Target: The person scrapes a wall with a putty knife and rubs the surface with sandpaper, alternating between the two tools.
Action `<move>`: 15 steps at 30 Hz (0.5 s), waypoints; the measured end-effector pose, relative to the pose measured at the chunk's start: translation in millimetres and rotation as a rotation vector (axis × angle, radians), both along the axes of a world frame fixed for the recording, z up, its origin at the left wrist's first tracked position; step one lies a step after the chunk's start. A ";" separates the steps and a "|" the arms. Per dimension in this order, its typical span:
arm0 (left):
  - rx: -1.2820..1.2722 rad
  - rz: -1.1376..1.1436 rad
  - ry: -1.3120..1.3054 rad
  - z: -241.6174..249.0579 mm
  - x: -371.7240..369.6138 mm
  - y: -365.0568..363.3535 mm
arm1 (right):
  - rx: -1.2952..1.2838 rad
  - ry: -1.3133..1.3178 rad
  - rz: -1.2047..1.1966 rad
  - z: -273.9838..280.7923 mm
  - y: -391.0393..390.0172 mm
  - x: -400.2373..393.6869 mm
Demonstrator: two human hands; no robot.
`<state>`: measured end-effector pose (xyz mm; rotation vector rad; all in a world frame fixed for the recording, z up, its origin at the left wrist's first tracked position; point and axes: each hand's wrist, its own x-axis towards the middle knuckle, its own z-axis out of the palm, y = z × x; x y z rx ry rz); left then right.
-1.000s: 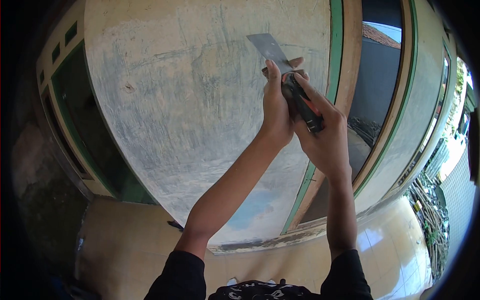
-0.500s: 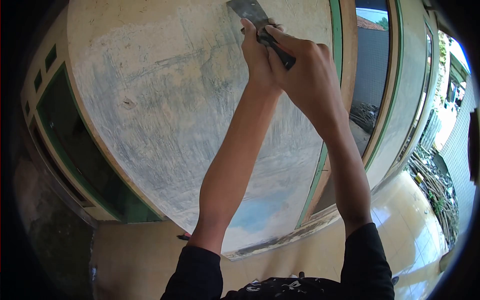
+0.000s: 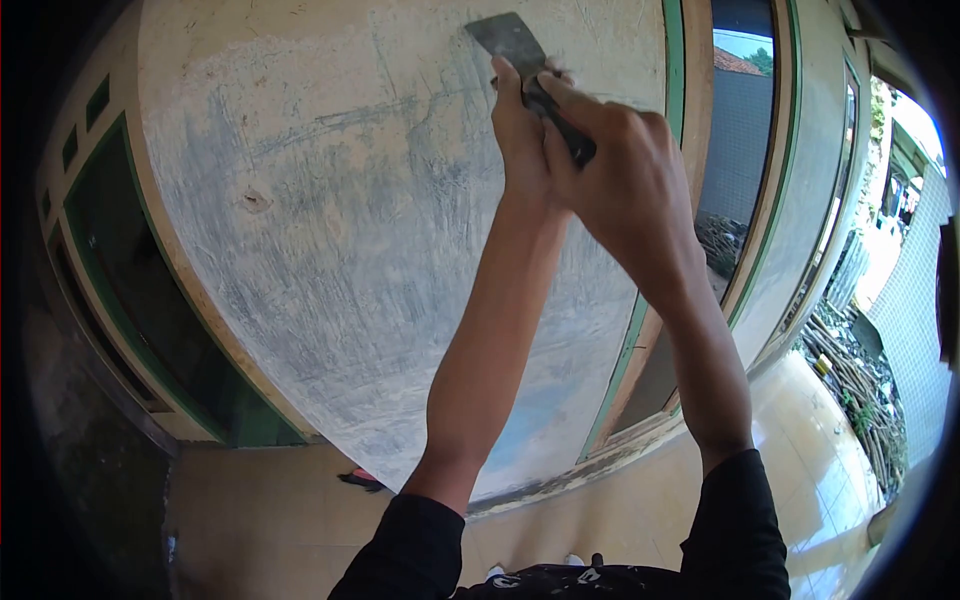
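Head view: the pale wall (image 3: 320, 250) fills the middle of the frame, rough and streaked grey-blue, and it looks to us like the main source of trouble. If the blade tips onto a corner under uneven pressure, it could gouge the surface; a loose or raised patch could snag its edge and jolt both wrists. The wooden door or window frame (image 3: 697, 75), painted green along one edge, stands at upper right, so a wide sideways slip could nick it. With both arms raised, tiring shoulders could let the angle drift. The left hand's fingers sit close to the metal, and a sudden slide could scrape them.

We see the scraper (image 3: 510, 36) at the upper centre of the frame, over the wall; whether its edge touches, we cannot tell. Our right hand (image 3: 630, 150) closes around the dark handle (image 3: 573, 140), and our left hand (image 3: 515, 130) closes in beside it, supporting the tool near the blade's base. The blade is flat, grey and dull, widening towards its far edge, with lighter smudges across it.
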<state>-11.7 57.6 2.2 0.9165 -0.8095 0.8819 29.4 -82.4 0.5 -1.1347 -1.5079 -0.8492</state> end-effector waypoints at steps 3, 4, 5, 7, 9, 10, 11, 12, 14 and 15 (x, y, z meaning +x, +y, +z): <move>-0.088 0.062 0.030 3.9 1.3 -6.7 | -0.041 0.003 0.001 -0.8 7.2 3.1; -0.134 0.216 0.039 15.5 4.4 0.7 | -0.024 0.010 0.038 7.4 14.3 6.4; -0.141 0.218 0.040 27.8 4.8 11.6 | -0.031 0.011 0.040 14.9 20.4 9.3; 0.068 0.382 0.002 54.0 3.3 29.2 | 0.157 -0.067 0.066 33.5 25.8 12.6; 0.042 0.331 -0.004 45.0 2.1 10.8 | 0.056 -0.025 0.036 33.6 12.1 4.4; 0.025 0.275 -0.004 35.1 1.3 -2.5 | -0.038 0.025 -0.001 28.8 4.7 0.6; 0.029 0.274 -0.004 22.8 0.5 -12.2 | -0.034 0.025 -0.001 18.8 0.9 0.2; -0.075 0.163 0.026 8.2 -0.3 -19.9 | -0.011 -0.005 -0.010 4.3 -1.0 1.0; -0.185 0.049 0.067 -2.4 -0.1 -21.6 | 0.006 -0.027 -0.023 -7.3 -0.3 1.9; -0.170 0.104 0.074 1.4 0.0 -18.8 | 0.004 -0.024 -0.022 -5.3 1.8 2.7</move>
